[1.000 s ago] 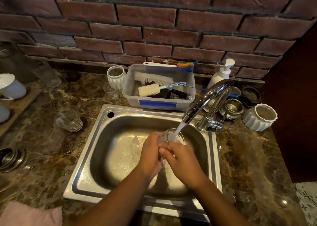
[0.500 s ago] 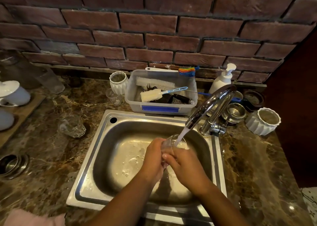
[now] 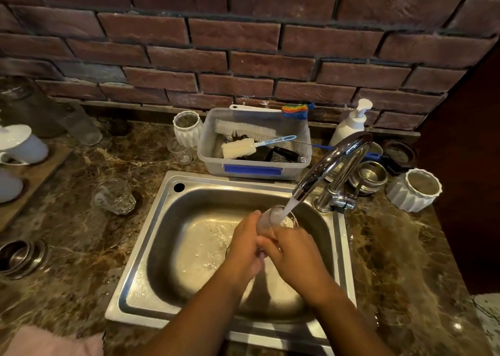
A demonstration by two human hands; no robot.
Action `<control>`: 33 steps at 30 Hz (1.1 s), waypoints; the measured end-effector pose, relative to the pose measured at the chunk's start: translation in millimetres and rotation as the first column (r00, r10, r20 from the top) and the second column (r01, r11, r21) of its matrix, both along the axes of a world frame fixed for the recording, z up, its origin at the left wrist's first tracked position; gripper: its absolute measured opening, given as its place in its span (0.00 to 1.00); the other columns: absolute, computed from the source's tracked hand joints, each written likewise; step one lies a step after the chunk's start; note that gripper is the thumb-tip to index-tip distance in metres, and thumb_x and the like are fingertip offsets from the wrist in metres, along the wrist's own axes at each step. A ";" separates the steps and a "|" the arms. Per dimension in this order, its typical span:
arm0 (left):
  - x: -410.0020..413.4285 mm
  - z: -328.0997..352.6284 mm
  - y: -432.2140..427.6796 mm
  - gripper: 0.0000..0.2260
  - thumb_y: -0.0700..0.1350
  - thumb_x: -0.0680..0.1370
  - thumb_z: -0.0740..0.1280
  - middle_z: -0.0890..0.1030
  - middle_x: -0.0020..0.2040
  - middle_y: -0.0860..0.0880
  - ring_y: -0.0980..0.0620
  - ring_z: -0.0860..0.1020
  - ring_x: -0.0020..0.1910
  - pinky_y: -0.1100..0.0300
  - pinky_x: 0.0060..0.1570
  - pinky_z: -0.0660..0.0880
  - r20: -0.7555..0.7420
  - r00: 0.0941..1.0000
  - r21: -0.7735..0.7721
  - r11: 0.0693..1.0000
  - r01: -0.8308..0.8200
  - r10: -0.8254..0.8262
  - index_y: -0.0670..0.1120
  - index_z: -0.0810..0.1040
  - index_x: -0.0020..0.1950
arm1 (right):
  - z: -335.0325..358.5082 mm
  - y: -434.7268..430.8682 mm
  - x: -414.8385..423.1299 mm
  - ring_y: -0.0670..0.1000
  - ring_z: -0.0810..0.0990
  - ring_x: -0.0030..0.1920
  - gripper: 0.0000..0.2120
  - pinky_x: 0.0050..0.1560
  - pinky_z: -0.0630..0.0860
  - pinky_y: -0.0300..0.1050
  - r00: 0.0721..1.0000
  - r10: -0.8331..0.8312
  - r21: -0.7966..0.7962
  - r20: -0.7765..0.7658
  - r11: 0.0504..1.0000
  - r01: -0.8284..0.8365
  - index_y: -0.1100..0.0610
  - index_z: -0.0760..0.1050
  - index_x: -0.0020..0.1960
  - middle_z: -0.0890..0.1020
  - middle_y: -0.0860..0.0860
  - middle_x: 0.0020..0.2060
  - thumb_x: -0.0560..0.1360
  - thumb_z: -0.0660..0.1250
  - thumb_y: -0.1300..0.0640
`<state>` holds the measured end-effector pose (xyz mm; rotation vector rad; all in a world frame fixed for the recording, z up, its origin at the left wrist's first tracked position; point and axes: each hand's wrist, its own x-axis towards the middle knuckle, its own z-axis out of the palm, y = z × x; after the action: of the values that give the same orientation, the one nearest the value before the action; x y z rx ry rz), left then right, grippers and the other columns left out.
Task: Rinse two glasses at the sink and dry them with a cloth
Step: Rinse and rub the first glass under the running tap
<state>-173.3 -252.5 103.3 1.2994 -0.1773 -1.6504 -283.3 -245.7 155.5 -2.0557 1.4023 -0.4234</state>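
A clear glass is held upright over the steel sink, and water from the chrome tap runs into its mouth. My left hand and my right hand both wrap its lower part, hiding most of it. A second clear glass stands on the marble counter left of the sink. The pink cloth lies at the bottom left edge of the counter.
A plastic tub of brushes stands behind the sink, with a soap pump and white ribbed cups nearby. Steel bowls sit at the left. A small glass stands by the tub.
The hands and glass stay under the running water; only the view has shifted slightly.
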 end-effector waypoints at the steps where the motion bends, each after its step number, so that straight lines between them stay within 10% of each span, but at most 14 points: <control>1: -6.6 -5.1 3.1 0.14 0.51 0.83 0.62 0.83 0.47 0.41 0.44 0.83 0.49 0.49 0.52 0.79 0.079 0.996 -0.077 0.996 -0.042 0.048 0.41 0.80 0.56 | -2.3 1.9 5.8 0.43 0.83 0.41 0.11 0.50 0.81 0.46 0.984 -0.143 0.071 0.110 0.988 0.136 0.48 0.82 0.48 0.85 0.46 0.38 0.81 0.62 0.48; 4: -13.0 -6.9 8.1 0.15 0.52 0.84 0.60 0.84 0.51 0.39 0.43 0.85 0.52 0.46 0.57 0.81 0.134 0.990 -0.126 0.991 -0.035 0.052 0.42 0.79 0.58 | -10.3 1.5 12.2 0.43 0.83 0.39 0.12 0.45 0.82 0.46 0.954 -0.249 0.100 0.169 0.967 0.235 0.50 0.83 0.46 0.84 0.46 0.36 0.81 0.62 0.50; 7: 8.6 1.7 -4.1 0.14 0.51 0.82 0.62 0.83 0.44 0.43 0.52 0.82 0.34 0.59 0.35 0.79 -0.029 0.994 0.043 0.993 0.108 -0.107 0.42 0.82 0.53 | -8.9 -1.4 -4.5 0.43 0.82 0.44 0.11 0.50 0.79 0.48 0.997 0.038 0.008 0.062 0.999 -0.039 0.47 0.82 0.50 0.85 0.44 0.42 0.81 0.61 0.47; 11: 25.1 5.1 -11.3 0.13 0.51 0.78 0.69 0.83 0.43 0.43 0.49 0.82 0.34 0.60 0.30 0.77 -0.221 0.944 0.168 0.944 0.283 -0.244 0.42 0.83 0.55 | -4.2 -14.1 -16.1 0.46 0.80 0.50 0.13 0.55 0.75 0.49 0.936 0.309 -0.039 -0.170 0.947 -0.320 0.45 0.81 0.55 0.85 0.43 0.48 0.79 0.60 0.44; 19: -14.3 -11.7 8.1 0.16 0.55 0.81 0.62 0.85 0.52 0.40 0.42 0.84 0.55 0.40 0.60 0.79 0.205 0.973 -0.100 0.991 -0.086 0.105 0.45 0.82 0.56 | -11.2 -4.8 14.1 0.45 0.84 0.39 0.12 0.47 0.82 0.49 0.959 -0.221 0.104 0.176 0.973 0.206 0.51 0.83 0.44 0.85 0.48 0.37 0.81 0.62 0.50; 27: 21.3 19.1 -6.7 0.12 0.48 0.79 0.67 0.80 0.37 0.44 0.51 0.77 0.26 0.63 0.23 0.73 -0.281 0.946 0.196 0.955 0.223 -0.163 0.40 0.82 0.50 | -8.2 -11.5 -10.1 0.46 0.78 0.57 0.13 0.62 0.73 0.47 0.940 0.307 -0.043 -0.148 0.948 -0.316 0.45 0.81 0.56 0.84 0.44 0.53 0.80 0.61 0.44; 33: -11.7 -8.7 8.9 0.14 0.54 0.83 0.60 0.86 0.48 0.46 0.48 0.85 0.51 0.49 0.52 0.82 0.358 0.931 -0.143 0.989 -0.023 0.073 0.50 0.82 0.53 | -10.2 2.0 10.6 0.45 0.85 0.41 0.13 0.48 0.83 0.52 0.898 -0.310 0.223 0.311 0.943 0.248 0.52 0.83 0.49 0.86 0.49 0.38 0.81 0.61 0.49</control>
<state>-185.0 -243.6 94.6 1.4810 -0.4689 -1.3197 -272.8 -243.8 145.2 -1.5494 1.4617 -0.7129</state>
